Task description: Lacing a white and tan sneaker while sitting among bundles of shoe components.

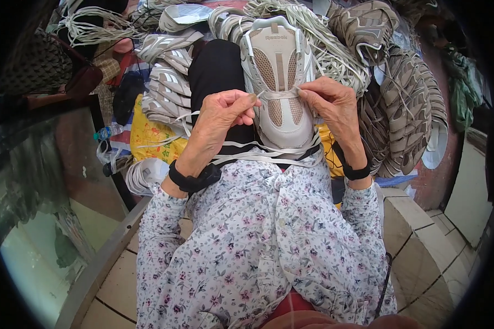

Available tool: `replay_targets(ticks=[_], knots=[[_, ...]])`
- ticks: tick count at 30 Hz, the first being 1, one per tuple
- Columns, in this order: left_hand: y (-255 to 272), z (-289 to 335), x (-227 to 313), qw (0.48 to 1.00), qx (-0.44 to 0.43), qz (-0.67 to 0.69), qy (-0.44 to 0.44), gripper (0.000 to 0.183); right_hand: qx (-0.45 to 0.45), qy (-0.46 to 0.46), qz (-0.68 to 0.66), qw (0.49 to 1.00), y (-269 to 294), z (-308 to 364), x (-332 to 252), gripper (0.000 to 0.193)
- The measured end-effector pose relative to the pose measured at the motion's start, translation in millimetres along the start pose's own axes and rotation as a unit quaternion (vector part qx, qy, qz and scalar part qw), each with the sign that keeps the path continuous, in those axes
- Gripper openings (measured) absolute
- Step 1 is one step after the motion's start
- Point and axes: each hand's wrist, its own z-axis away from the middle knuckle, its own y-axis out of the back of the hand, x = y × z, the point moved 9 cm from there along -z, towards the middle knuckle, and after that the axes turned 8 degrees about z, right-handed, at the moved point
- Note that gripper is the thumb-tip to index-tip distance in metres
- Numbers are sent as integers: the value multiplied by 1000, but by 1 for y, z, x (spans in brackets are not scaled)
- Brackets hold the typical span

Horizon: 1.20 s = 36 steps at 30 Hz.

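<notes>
A white and beige sneaker upper [273, 56] with tan mesh rests on my lap, its toe toward me. One flat white shoelace [278, 95] crosses it at the lower eyelets. At the left edge of the upper, my left hand [220, 114] is closed, thumb and forefinger pinching the lace. My right hand [335, 104] pinches the lace at the right row of eyelets, fingertips against the upper. Loose lengths of lace [246, 157] trail over my lap below the toe. The lace tips are too small to make out.
Stacked grey and white uppers [167, 90] lie at the left, over a yellow bag [148, 131]. Brown uppers [403, 118] are piled at the right. A bundle of laces [335, 52] hangs behind the right hand. A glass panel [49, 181] stands at far left.
</notes>
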Motion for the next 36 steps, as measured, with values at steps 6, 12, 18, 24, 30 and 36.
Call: replay_targets(ticks=[6,12,18,24,30,36], knots=[[4,-3,-2,1000,18,-16,-2,23,-8,-26,-3,1000,-7,0,1,8],[2,-7,-4,1000,13,-19,-6,24,-14,43,123,991,-12,-5,-18,7],[0,-8,-4,1000,6,-20,-6,23,8,155,245,957,-16,-2,-53,9],[0,-9,-5,1000,3,-5,-10,22,16,63,208,976,-13,-3,-40,7],[-2,-11,-4,1000,-11,8,-25,29,2,85,227,970,-13,-5,-40,6],[-3,-15,-7,999,-24,17,-15,23,-102,90,154,979,-21,-26,-25,5]])
